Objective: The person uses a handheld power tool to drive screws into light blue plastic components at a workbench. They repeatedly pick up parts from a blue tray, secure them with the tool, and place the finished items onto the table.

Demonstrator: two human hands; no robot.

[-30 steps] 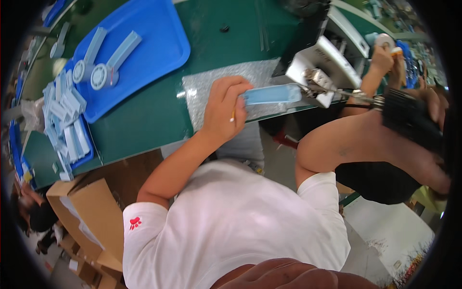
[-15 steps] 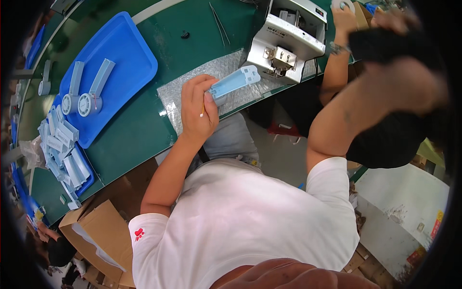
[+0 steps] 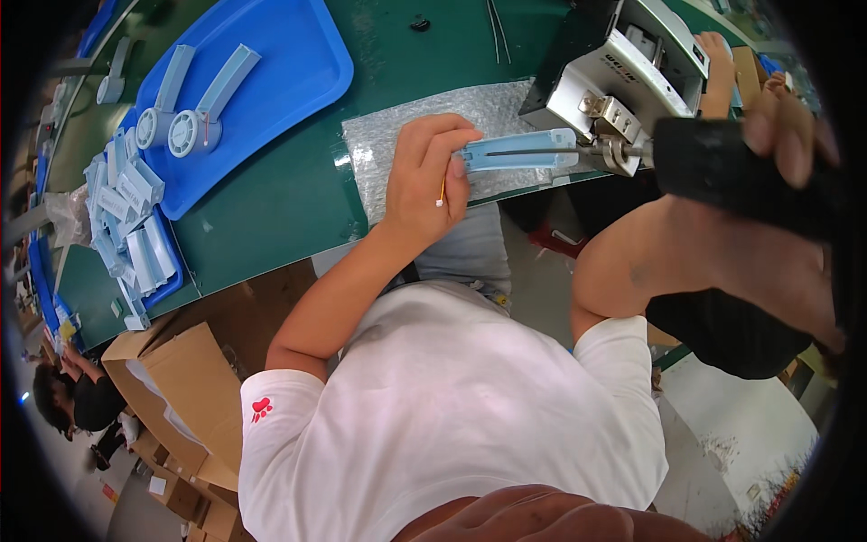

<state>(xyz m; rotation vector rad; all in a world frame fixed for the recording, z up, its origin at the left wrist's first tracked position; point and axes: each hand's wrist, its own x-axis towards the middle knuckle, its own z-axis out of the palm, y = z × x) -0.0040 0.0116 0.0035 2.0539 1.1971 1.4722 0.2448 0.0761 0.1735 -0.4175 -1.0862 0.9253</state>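
My left hand (image 3: 429,176) is closed around one end of a light-blue hand-held fan housing (image 3: 528,147), its open channel facing up. A short yellow wire with a white plug (image 3: 440,200) hangs by my thumb. My right hand (image 3: 786,135) is wrapped round a black electric screwdriver (image 3: 713,167), blurred at its far end. The screwdriver's long thin bit lies along the housing's channel, its tip close to my left fingers. Whether the tip touches a screw cannot be made out. The silver-and-black screw feeder (image 3: 623,81) stands just behind the bit.
A blue tray (image 3: 298,54) at left bears two light-blue fans (image 3: 194,131). Nearby, several light-blue housing parts (image 3: 126,203) are heaped in a smaller tray. Bubble wrap (image 3: 375,140) covers part of the green table. Tweezers (image 3: 498,32) lie behind. Another person's hand (image 3: 718,63) is beyond the feeder.
My right hand has brought the screwdriver down and its bit into the housing's channel. The housing in my left hand has turned more level. The whole view has shifted.
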